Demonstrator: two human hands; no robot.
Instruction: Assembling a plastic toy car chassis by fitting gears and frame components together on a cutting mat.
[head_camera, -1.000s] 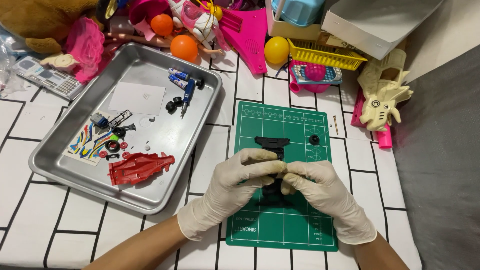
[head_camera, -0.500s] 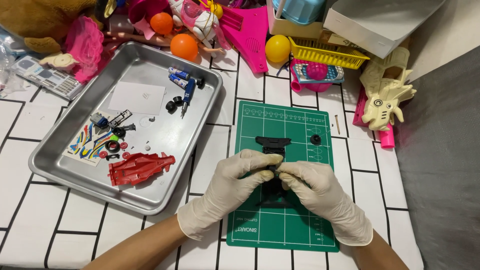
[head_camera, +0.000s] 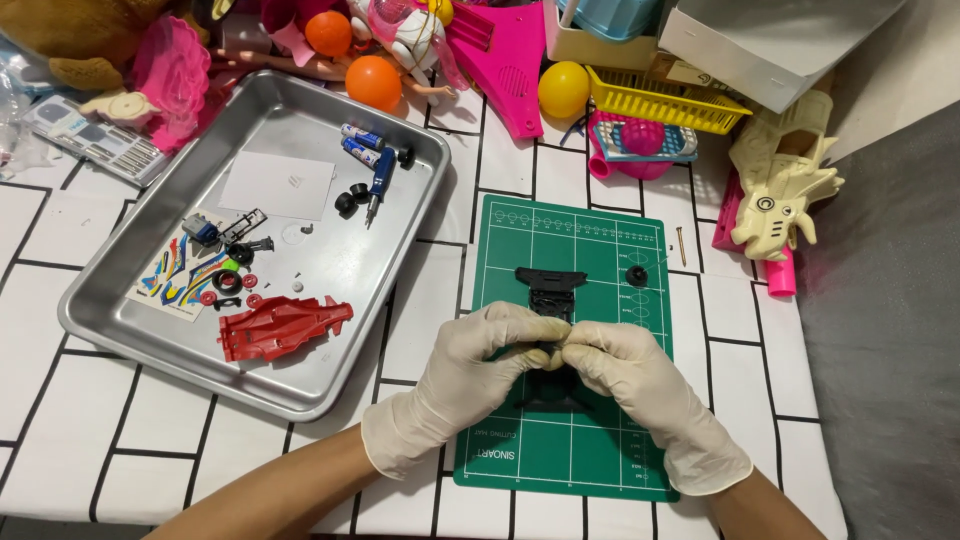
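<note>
The tabletop (head_camera: 60, 420), covered with a white cloth lined in black, is crowded along its far edge with bright toys. A steel tray (head_camera: 130, 335) is set on the left; in it a red car body (head_camera: 280, 328), a sticker sheet (head_camera: 170, 275), a white card (head_camera: 278, 185), two batteries (head_camera: 360, 145), a screwdriver (head_camera: 380, 180) and loose wheels (head_camera: 352, 198) are laid out, all unfitted. A green mat (head_camera: 560, 450) is placed to the right of the tray. Over it a black chassis (head_camera: 550, 290) is held between both gloved hands. The left hand (head_camera: 470, 385) and right hand (head_camera: 640, 400) are closed on its middle, fingers pinched together. One small black wheel (head_camera: 637, 274) is left on the mat, apart. Assembly is judged to be early: only the chassis is in hand.
</note>
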